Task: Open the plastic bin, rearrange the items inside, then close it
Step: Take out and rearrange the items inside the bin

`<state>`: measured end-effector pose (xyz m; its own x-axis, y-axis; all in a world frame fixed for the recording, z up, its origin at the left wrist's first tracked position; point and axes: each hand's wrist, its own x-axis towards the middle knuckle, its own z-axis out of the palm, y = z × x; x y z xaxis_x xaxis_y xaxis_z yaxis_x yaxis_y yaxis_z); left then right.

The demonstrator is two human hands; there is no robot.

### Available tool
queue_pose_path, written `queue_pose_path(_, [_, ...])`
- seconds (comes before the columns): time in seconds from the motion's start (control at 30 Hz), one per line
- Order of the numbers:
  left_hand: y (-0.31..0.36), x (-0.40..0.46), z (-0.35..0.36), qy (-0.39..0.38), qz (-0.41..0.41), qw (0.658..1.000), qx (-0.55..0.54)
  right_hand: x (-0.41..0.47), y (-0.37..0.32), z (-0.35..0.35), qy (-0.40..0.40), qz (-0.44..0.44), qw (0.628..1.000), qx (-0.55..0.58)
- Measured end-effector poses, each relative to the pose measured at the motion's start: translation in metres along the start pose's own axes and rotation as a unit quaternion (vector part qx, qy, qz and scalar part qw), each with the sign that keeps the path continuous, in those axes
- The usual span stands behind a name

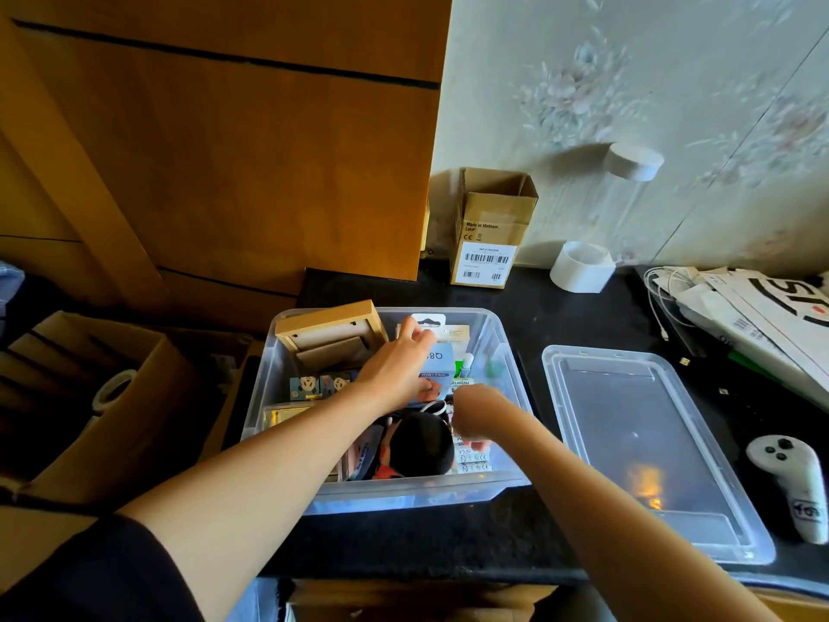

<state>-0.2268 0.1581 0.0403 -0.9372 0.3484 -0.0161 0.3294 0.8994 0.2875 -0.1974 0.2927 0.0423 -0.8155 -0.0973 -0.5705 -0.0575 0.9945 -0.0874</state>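
Lid (646, 446) lies right of open bin (502, 347); box (491, 231) behind.

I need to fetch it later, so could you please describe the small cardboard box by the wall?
Start at the tall orange-brown wooden cabinet. Just right of it, against the floral wall, stands the small open-topped brown cardboard box. Only it bears a white barcode label.

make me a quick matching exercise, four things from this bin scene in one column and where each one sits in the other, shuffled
Things:
1. clear lid
2. wooden frame
3. small cardboard box
4. white controller

Places:
a. far left corner of the plastic bin
b. flat on the counter, right of the bin
c. right of the lid, near the counter edge
d. upright by the wall behind the bin

Pairs: 1-b, 2-a, 3-d, 4-c
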Motion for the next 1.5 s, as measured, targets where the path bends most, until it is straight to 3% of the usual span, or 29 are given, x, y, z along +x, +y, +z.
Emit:
queue_pose_path(0.1, [-0.003, 0.000, -0.002, -0.017, 0.009, 1.000, -0.019, 0.000, 0.003, 0.001, -0.169, -0.008, 0.985, 0.018])
queue_pose_path(0.2, [-0.004, 0.000, -0.006, -0.032, 0.015, 0.999, -0.005, 0.001, 0.002, 0.010, -0.214, -0.014, 0.976, -0.036])
queue_pose_path(0.43, [0.001, -0.002, -0.006, 0.001, -0.018, 0.998, 0.057, -0.006, -0.004, 0.009, -0.155, -0.050, 0.981, -0.107])
queue_pose_path(0.57, [0.007, -0.002, -0.013, -0.006, -0.027, 0.998, 0.054, -0.014, -0.007, 0.001, 0.017, -0.067, 0.996, -0.061])
queue_pose_path(0.63, [0.007, 0.000, -0.021, -0.014, -0.021, 0.999, 0.043, -0.012, -0.006, 0.001, 0.060, -0.088, 0.994, -0.018])
queue_pose_path(0.83, [-0.002, -0.008, -0.037, -0.066, -0.008, 0.998, 0.007, -0.005, -0.013, 0.005, -0.020, -0.085, 0.994, -0.072])
queue_pose_path(1.3, [-0.004, -0.028, -0.042, -0.129, -0.007, 0.990, -0.057, -0.031, -0.014, 0.003, -0.056, -0.069, 0.994, 0.068])
queue_pose_path(1.37, [-0.004, -0.036, -0.044, -0.057, 0.002, 0.994, -0.088, -0.037, -0.012, 0.003, -0.055, -0.069, 0.992, 0.093])
queue_pose_path(1.5, [-0.018, -0.049, -0.067, 0.171, 0.011, 0.978, -0.119, -0.042, -0.006, -0.006, -0.045, -0.055, 0.979, 0.189])
